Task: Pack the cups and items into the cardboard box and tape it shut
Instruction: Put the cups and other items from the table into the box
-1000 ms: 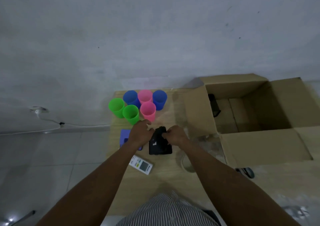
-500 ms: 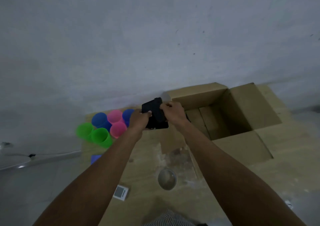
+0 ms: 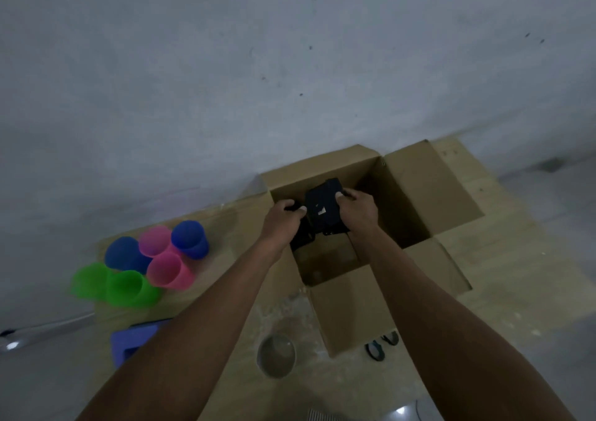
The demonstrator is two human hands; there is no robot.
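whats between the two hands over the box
A black item, which the left hand and the right hand hold from either side, inside the mouth of the open cardboard box. The head view shows it.

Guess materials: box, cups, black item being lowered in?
Box: cardboard, matte brown; folded flaps with creased hinges.
Cups: likely plastic, smooth; saturated green, blue and pink, and the walls look slightly translucent.
Black item: possibly matte plastic or a fabric-covered case; dull surface with a small white label. Too blurred to settle.
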